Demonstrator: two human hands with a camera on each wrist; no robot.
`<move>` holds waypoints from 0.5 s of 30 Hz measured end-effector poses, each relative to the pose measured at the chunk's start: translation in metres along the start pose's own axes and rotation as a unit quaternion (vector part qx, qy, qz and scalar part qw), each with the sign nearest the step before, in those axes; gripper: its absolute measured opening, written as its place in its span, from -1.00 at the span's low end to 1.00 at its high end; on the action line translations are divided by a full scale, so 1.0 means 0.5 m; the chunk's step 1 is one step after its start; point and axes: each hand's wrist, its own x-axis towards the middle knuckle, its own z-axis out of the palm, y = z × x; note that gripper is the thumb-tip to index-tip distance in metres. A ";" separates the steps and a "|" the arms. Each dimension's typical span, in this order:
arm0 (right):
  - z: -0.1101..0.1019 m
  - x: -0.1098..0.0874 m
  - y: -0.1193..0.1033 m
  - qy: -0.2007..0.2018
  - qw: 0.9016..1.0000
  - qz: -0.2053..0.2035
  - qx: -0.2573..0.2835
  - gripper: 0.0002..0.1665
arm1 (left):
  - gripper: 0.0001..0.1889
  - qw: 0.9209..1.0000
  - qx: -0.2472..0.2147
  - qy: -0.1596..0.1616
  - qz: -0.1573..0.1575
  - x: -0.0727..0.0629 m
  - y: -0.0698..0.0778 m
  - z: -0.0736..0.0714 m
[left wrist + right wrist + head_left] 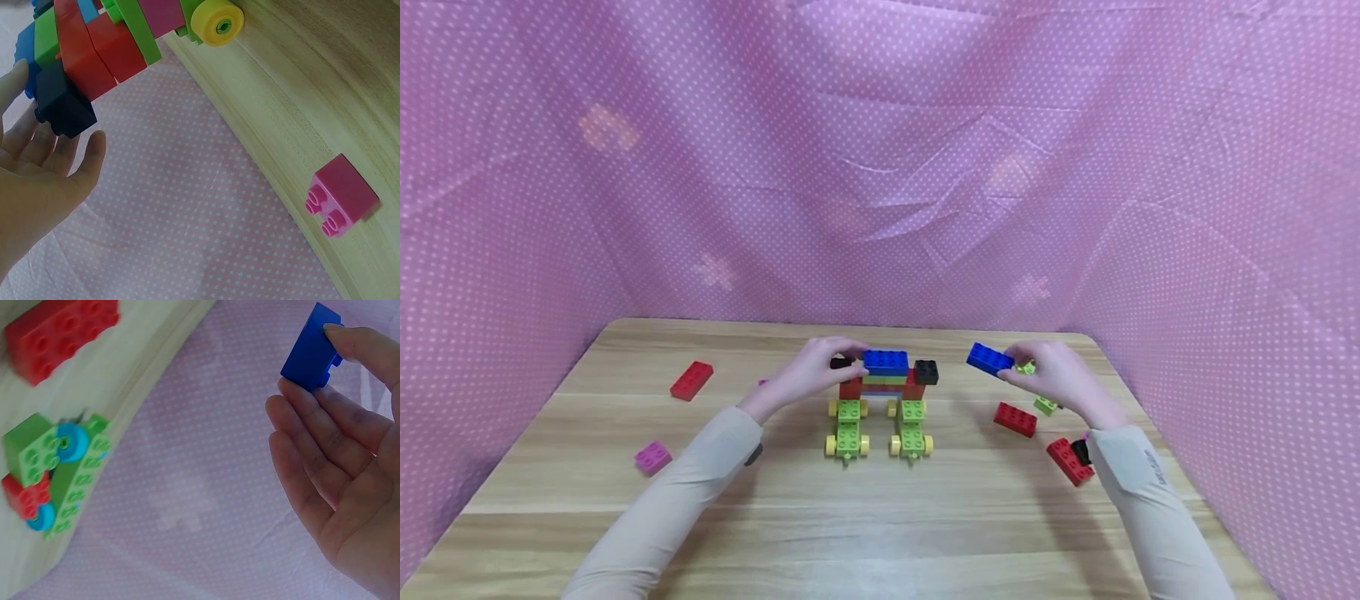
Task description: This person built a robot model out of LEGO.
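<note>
In the middle of the table stands a brick structure: two green wheeled bases (848, 429) with yellow wheels carry red bricks (87, 50), black bricks (926, 372) at both sides and a blue brick (886, 362) on top. My left hand (816, 367) holds that top blue brick by its left end, beside the left black brick (62, 100); some fingertips are hidden behind the bricks. Up to the right of the structure, my right hand (1047, 371) pinches a second blue brick (311, 349) between thumb and fingers, clear of the table.
Red bricks (1015, 419) lie at the right, near a red brick with a black piece (1081, 451). Green pieces with blue wheels (74, 442) stand near the back right edge. At the left are a red brick (692, 381) and a pink brick (652, 458). A pink curtain (880, 167) surrounds the table.
</note>
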 end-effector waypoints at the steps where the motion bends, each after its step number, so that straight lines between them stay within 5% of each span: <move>1: -0.001 0.005 -0.005 0.003 1.000 -0.007 -0.001 -0.65 | -0.57 1.000 0.001 0.000 0.001 0.000 0.000 0.000; 15: -0.009 0.056 -0.074 0.007 0.997 -0.069 0.029 -0.62 | -0.57 1.000 -0.001 -0.004 -0.004 0.000 0.000 -0.002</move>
